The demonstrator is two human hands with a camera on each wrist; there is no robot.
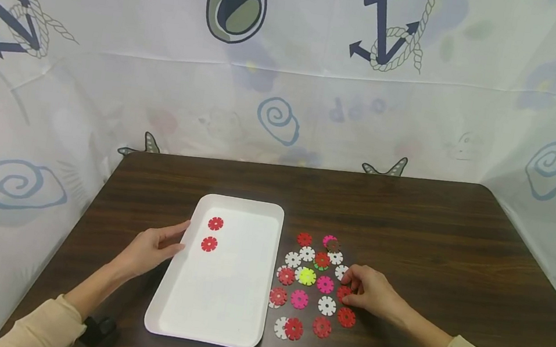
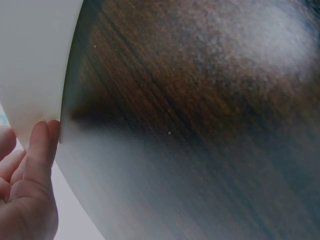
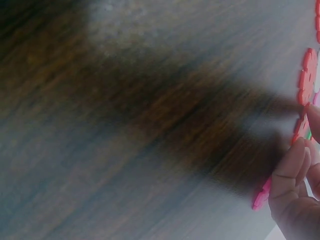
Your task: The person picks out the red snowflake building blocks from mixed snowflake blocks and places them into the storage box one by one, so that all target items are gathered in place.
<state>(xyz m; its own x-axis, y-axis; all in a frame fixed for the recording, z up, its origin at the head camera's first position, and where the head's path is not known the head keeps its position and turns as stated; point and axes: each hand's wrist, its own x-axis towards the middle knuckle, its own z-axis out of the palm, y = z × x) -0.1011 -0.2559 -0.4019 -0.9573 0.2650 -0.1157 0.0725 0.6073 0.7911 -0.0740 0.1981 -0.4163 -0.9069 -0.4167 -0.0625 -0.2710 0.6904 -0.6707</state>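
A white rectangular tray (image 1: 218, 283) lies on the table, with two red notched discs, one (image 1: 216, 223) above the other (image 1: 209, 244), near its far left corner. My left hand (image 1: 149, 247) touches the tray's left rim, its fingers fairly straight there; the left wrist view shows the fingertips (image 2: 39, 132) right at the edge. To the right of the tray spreads a loose group of flower-like plastic discs. At that group's right side my right hand (image 1: 373, 291) pinches a red disc (image 1: 343, 293) between thumb and fingers, low over the table, partly covering it.
Several white discs (image 1: 327, 306), pink discs (image 1: 299, 299), a yellow disc (image 1: 307, 276) and more red discs (image 1: 322, 327) lie close together, some overlapping. The dark wooden table (image 1: 438, 236) ends at a patterned cloth (image 1: 317, 114) behind.
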